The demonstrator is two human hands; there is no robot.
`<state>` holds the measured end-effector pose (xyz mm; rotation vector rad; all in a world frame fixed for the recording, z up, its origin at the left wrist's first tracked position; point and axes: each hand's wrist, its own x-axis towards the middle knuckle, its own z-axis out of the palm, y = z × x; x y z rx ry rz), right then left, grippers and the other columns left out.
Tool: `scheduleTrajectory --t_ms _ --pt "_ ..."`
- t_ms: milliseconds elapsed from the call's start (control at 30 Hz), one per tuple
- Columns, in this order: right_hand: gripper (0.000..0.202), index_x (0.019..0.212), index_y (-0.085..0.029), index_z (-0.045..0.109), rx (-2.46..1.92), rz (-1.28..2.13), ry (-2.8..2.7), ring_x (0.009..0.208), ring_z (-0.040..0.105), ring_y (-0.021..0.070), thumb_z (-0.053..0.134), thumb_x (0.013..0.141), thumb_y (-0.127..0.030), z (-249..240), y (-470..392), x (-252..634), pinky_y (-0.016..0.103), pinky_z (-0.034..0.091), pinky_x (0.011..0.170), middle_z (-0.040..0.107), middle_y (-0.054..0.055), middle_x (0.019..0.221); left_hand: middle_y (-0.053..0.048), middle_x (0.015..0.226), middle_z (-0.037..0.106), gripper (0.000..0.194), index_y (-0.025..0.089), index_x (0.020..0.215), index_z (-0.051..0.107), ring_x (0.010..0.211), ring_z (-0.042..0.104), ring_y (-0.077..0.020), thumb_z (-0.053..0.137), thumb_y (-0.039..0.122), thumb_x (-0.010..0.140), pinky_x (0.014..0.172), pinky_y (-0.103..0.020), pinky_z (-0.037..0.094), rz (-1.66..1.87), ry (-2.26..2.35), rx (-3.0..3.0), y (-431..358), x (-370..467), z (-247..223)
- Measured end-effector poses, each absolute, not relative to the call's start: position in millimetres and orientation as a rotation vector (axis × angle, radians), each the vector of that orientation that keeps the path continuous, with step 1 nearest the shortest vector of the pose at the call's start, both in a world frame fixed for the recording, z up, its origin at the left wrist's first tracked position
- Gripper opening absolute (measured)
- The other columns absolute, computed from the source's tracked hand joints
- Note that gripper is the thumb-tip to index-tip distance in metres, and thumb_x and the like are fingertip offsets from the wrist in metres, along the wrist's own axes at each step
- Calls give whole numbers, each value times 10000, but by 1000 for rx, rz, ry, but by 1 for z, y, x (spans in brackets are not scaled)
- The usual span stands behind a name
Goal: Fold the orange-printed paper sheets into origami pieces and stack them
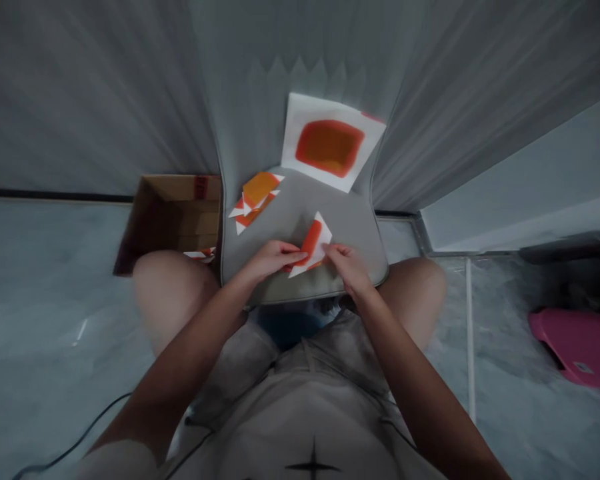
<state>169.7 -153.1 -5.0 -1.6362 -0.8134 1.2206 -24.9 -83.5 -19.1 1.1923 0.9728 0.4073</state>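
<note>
Between my hands is a folded piece of paper point(311, 245), white with an orange-red patch, held just above the front of a grey chair seat point(270, 257). My left hand point(276, 259) pinches its left edge with thumb and fingers. On the opposite edge, my right hand point(347, 262) has its fingers closed on the paper. A small pile of folded orange and white papers point(257, 199) lies on the seat to the left. Toward the backrest rests a flat white sheet point(333, 143) with a large orange-red patch.
An open cardboard box point(175, 210) stands on the floor left of the chair, with some orange and white paper inside. Grey curtain point(105, 93) hangs behind. A pink plastic object point(580, 347) is on the floor at right. A black cable point(75, 440) runs at lower left.
</note>
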Motion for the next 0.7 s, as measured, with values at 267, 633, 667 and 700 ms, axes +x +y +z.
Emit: scheduleTrajectory --t_ms 267,633,667,700 --pt "405 775 -215 768 -1639 1334 -824 668 657 181 779 719 -616 0 -158 169 288 414 590 782 49 764 -15 699 692 492 176 882 819 585 522 -106 839 635 705 535 -228 375 436 975 1223 -82 -24 -20" --pt "379 810 -220 785 -1608 1340 -786 713 686 204 822 691 -578 -3 -159 172 304 453 627 779 50 761 -20 727 695 423 187 878 814 622 544 -122 818 588 741 571 -238 374 392 850 1248 -83 -26 -18" --pt "364 810 -223 784 -1591 1344 -786 721 689 202 831 687 -563 -3 -159 172 309 469 647 782 49 771 -27 757 716 425 192 894 817 648 572 -131 819 588 742 584 -240 393 393 853 1248 -84 -26 -17" --pt "345 811 -227 783 -1567 1338 -783 737 695 201 840 683 -543 -3 -158 172 316 491 681 786 45 786 -37 798 739 429 198 915 821 681 604 -142 825 589 739 601 -242 417 390 860 1238 -84 -26 -16"
